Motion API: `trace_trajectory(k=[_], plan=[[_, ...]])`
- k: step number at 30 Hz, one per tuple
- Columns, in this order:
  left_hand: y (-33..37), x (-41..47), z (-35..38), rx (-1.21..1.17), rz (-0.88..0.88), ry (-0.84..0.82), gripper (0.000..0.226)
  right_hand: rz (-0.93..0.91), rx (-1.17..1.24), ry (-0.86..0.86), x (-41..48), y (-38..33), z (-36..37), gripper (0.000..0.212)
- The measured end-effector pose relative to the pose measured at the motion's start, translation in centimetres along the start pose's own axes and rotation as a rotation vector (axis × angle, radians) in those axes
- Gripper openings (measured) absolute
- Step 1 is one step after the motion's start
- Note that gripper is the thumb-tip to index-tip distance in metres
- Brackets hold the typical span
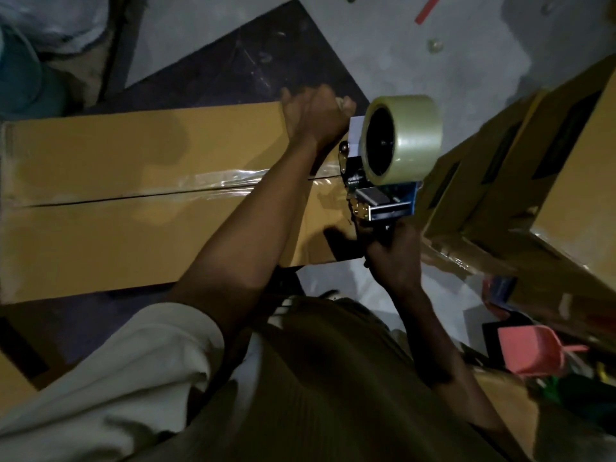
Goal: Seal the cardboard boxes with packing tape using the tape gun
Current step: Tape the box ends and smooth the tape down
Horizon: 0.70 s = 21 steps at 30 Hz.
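A long flat cardboard box (133, 228) lies on a dark mat. A strip of clear tape (216, 181) runs along its centre seam. My left hand (313, 111) reaches across to the box's far right corner, fingers curled over the edge there. At the box's right end, on the seam, sits the tape gun (383, 198) with its big clear tape roll (405, 138) standing up. My right hand (393, 258) grips the gun's handle from below.
A stack of taped cardboard boxes (550, 155) leans close on the right. A pink plastic scoop (526, 353) and coloured clutter lie lower right. The dark mat (266, 61) covers the grey floor; a red strip (428, 8) lies farther off. Another carton edge (13, 381) shows lower left.
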State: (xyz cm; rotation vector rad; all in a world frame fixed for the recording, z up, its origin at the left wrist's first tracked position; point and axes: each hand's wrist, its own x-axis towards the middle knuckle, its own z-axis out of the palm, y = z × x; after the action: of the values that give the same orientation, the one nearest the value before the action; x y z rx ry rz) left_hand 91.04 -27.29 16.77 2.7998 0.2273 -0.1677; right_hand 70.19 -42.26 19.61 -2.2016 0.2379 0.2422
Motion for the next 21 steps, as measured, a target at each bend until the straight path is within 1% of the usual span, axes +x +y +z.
trace_trajectory(k=[4,8,10,13,16,19,21], plan=[[0.6,0.1,-0.7,0.021,-0.026,-0.008,0.039,-0.069,-0.105,0.072,0.1,0.1,0.4,0.039],[0.9,-0.1,-0.8,0.047,-0.042,-0.025,0.038,-0.053,-0.106,0.117,-0.3,0.0,0.5,0.032],[0.9,-0.2,-0.8,0.058,-0.04,-0.019,0.041,-0.06,-0.109,0.082,-2.1,0.1,-0.1,0.024],[0.9,-0.2,-0.5,0.048,-0.02,0.003,0.046,-0.009,-0.106,0.027,-5.5,0.9,-1.1,0.019],[0.6,-0.2,0.0,0.005,0.023,0.05,0.049,0.018,-0.104,0.046,-6.0,1.7,-0.9,0.021],[1.2,-0.5,0.3,0.048,0.105,0.088,0.036,0.054,-0.049,0.051,-5.9,1.9,-0.6,0.028],[1.5,-0.9,0.8,0.069,0.128,0.053,0.034,0.063,-0.013,0.053,-6.1,1.8,-0.7,0.03]])
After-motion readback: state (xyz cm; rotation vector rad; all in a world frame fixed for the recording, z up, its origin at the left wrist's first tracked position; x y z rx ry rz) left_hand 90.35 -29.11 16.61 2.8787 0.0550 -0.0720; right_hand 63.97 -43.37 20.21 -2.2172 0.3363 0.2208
